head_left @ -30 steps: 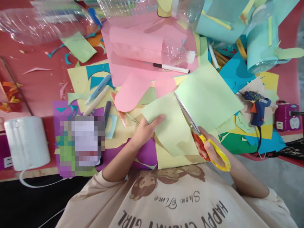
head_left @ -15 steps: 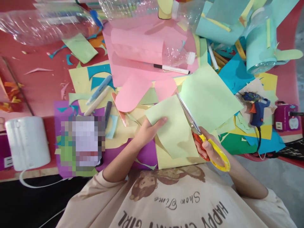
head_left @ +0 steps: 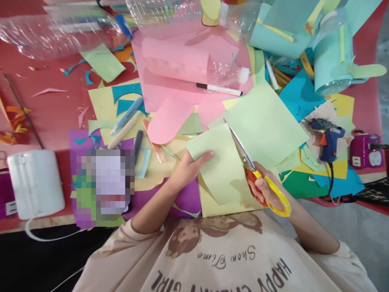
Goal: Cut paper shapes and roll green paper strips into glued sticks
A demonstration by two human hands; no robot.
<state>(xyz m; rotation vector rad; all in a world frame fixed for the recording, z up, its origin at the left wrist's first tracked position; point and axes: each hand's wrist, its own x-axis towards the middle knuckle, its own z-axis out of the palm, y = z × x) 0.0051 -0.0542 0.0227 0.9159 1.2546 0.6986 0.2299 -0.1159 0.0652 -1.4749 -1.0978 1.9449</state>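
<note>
My left hand pinches the left part of a light green paper sheet, thumb on top. My right hand grips yellow-and-red scissors, fingers through the handles. The blades run up into the green sheet, dividing it from the larger green part on the right. Under the sheet lie a yellow paper and a purple paper.
The red table is littered with coloured paper scraps. A pink-wrapped plastic bottle and a black marker lie behind. Pens lie left, a blue glue gun right, a white roll at the far left.
The scissors have advanced a little up the green sheet and the cut has lengthened. My left hand has shifted the left piece slightly right.
</note>
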